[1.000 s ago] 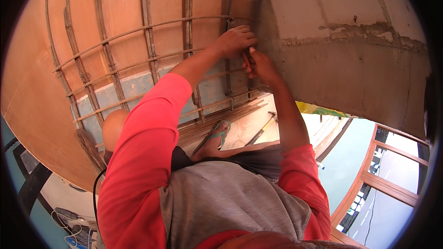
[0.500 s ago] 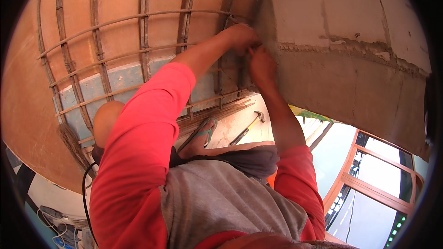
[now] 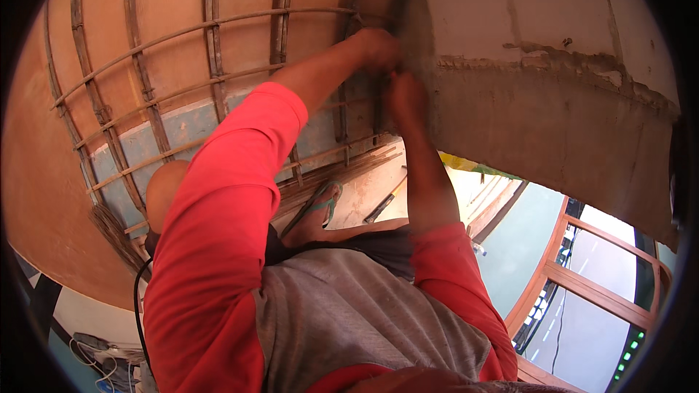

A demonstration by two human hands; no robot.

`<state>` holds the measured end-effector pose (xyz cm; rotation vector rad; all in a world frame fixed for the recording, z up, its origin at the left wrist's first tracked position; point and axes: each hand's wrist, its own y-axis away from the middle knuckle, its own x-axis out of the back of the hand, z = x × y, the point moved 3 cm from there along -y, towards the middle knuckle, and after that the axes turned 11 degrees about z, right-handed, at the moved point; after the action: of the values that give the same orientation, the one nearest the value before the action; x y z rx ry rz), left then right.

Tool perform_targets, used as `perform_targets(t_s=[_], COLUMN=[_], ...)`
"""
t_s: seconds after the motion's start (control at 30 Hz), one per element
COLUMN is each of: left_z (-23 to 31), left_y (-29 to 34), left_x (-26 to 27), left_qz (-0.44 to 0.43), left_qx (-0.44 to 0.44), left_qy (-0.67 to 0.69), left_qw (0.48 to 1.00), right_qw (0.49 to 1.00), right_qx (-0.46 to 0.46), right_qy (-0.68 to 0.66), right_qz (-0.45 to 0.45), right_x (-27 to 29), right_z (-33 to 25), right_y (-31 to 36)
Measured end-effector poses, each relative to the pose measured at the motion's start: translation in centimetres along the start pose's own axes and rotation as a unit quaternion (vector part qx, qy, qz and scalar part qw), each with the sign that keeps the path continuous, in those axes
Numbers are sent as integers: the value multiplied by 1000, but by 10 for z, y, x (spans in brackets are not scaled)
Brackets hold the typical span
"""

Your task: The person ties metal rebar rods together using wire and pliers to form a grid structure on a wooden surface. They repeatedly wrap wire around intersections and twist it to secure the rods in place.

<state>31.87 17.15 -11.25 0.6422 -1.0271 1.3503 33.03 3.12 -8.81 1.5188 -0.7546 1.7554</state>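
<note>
Both my hands are together in the corner, where a lattice of thin wooden sticks (image 3: 211,23) meets a grey cement wall (image 3: 524,124). My left hand (image 3: 378,49) is closed at the right end of the lattice, its fingers turned away; what it grips is hidden. Just below it, my right hand (image 3: 408,98) is closed in a fist. A small red bit of something (image 3: 394,73) shows at the top of that fist, too little to tell its kind. Shadow darkens both hands.
A hammer (image 3: 387,199) with a yellow and black handle lies beyond my leg, its head behind my right forearm. Long thin sticks (image 3: 342,169) lie along the wall's foot, near my sandalled foot (image 3: 314,220). A wood-framed window (image 3: 597,295) stands at lower right.
My right forearm has swung left and now covers the hammer's head. The lattice sits slightly further left in view. Both hands stay together in the corner, still closed.
</note>
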Motion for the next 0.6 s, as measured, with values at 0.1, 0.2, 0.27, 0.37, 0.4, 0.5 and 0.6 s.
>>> perform_targets(t_s=[0.1, 0.2, 0.27, 0.37, 0.4, 0.5, 0.6], left_z=[8, -2, -8, -1, -2, 0, -7], left_y=[-3, 6, 17, 37, 45, 68, 86], left_x=[6, -1, -6, 6, 11, 22, 23], left_qz=[-27, -26, 58, 91, 170, 348, 385], left_qx=[-15, -25, -67, -54, -53, -4, 180], left_qy=[-17, -88, -98, -91, -105, -148, -142], left_qw=[999, 995, 991, 990, 978, 926, 894], right_qw=[998, 933, 811, 675, 646, 501, 263], right_qx=[6, -79, -147, -171, -164, -189, -108], right_qy=[-58, -251, -447, -595, -625, -734, -840], right_qz=[-31, -243, -348, -402, -406, -417, -462], right_x=[-33, -10, -17, -25, -25, -33, -31], right_z=[16, -6, 0, 0, -5, -9, -19], right_y=[-15, -7, 0, 4, 5, 14, 28])
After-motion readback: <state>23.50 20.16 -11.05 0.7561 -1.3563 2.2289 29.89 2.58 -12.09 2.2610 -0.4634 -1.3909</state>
